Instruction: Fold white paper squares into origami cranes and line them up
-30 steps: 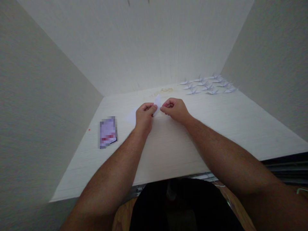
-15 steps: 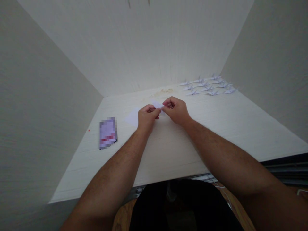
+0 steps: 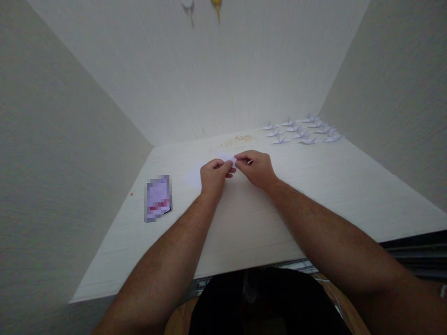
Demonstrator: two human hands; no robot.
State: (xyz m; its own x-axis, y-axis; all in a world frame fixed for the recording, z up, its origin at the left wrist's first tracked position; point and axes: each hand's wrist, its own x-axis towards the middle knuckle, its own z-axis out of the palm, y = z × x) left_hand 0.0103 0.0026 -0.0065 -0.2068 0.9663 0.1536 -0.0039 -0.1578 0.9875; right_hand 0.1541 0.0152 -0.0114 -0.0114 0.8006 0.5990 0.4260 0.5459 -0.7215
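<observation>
Between my two hands, over the middle of the table, is a small piece of white paper (image 3: pixel 226 156), apparently folded. My left hand (image 3: pixel 214 176) is closed on its near left part, thumb on top. My right hand (image 3: pixel 256 167) pinches the paper's right side between thumb and forefinger. The fingertips of both hands almost meet. More white paper (image 3: pixel 193 177) lies flat on the table just left of my left hand, partly hidden by it. The exact folds are too small and pale to make out.
Several folded white paper cranes (image 3: pixel 302 130) stand in rows at the back right of the white table (image 3: pixel 244 232). A blurred purple rectangular object (image 3: pixel 158 199) lies at the left, near a small red dot (image 3: pixel 132 194). Walls enclose the back and sides; two hooks (image 3: pixel 216 7) hang above.
The whole view has tilted slightly upward, bringing the wall hooks into sight. My right fingers have shifted a little on the paper; both hands still grip it.
</observation>
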